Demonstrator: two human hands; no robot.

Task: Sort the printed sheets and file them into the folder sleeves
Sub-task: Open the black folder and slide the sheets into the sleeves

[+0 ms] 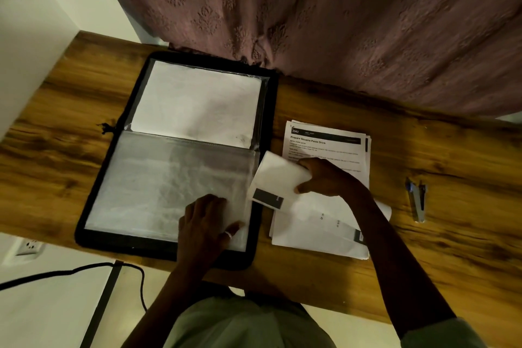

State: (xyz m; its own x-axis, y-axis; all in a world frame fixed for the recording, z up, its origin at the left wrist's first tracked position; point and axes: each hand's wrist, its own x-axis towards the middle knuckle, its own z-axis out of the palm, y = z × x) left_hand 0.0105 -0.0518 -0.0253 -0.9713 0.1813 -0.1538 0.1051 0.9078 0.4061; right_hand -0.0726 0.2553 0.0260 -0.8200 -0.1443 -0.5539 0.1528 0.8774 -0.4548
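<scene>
We saw the left forearm come in from the lower edge, with the left hand [207, 223] palm-down on the near clear plastic sleeve [158, 183] of the open black zip folder [265, 110]. Its fingers [206, 202] were loosely bent and resting flat on the sleeve near its right edge, gripping nothing. There was a pale ring on one digit. We couldn't tell whether the hand was lifting the sleeve's edge.

The right arm reached diagonally from lower right. The right hand [327, 178] sat over the stack of printed sheets [324, 141]. Thumb and fingers [306, 162] were closed around a curled white printed sheet [278, 178], pinching its right side. The sheet's left end, with a dark block, hung just over the folder's right border, beside the sleeve.

The far sleeve held a white page [197, 104]. The folder lay flat on the wooden counter [423, 150], left of the stack.

A blue-and-silver stapler [416, 200] lay well to the right, apart from the papers. A mauve patterned curtain [339, 22] hung behind the counter.
</scene>
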